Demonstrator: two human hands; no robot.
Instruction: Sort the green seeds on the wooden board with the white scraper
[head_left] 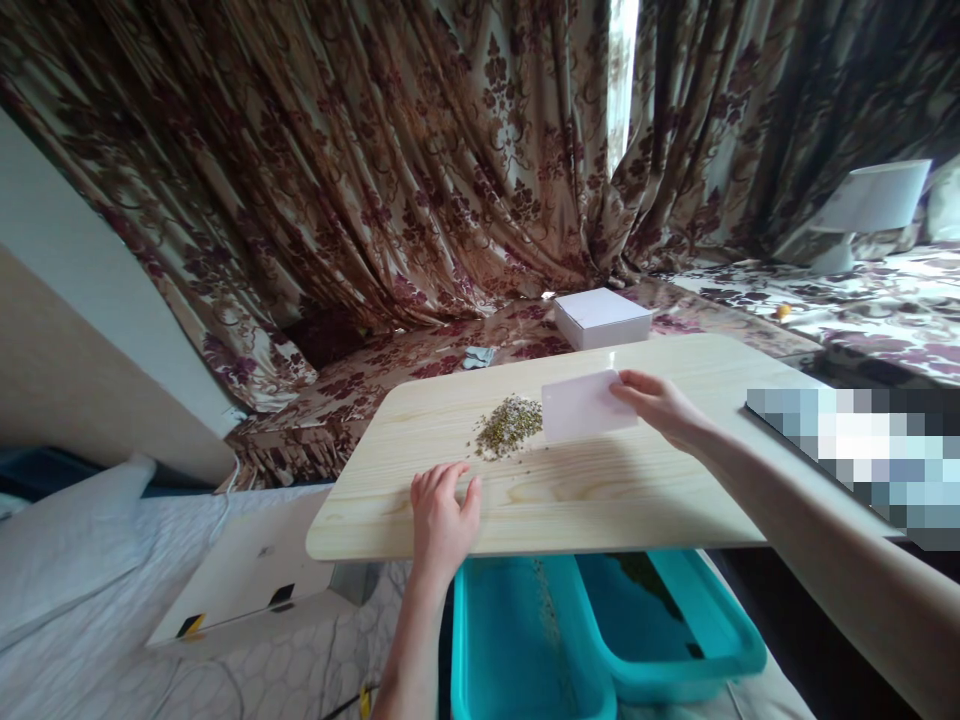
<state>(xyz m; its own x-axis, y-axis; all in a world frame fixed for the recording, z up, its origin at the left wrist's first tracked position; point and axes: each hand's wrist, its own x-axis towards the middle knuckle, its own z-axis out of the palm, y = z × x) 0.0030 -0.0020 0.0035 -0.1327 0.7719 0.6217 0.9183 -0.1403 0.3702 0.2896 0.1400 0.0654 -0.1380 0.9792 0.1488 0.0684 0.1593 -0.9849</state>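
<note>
A thin white plastic sheet [585, 408] is pinched at its right end by my right hand [654, 402], its left edge against a pile of mixed green and pale seeds or grains [508, 428]. The pile lies on the pale wooden tabletop [637, 490], with a few loose bits scattered around it. My left hand [444, 515] rests near the front edge of the tabletop, left of and nearer than the pile, fingers stretched forward and thumb apart, holding nothing.
Below the front edge sit two turquoise tubs, a left tub [517, 640] with scattered grains and a right tub [690, 672] with a green heap inside. Behind the table stands a white box [604, 318]. A lamp [874, 205] is at far right, a white carton [247, 570] at left.
</note>
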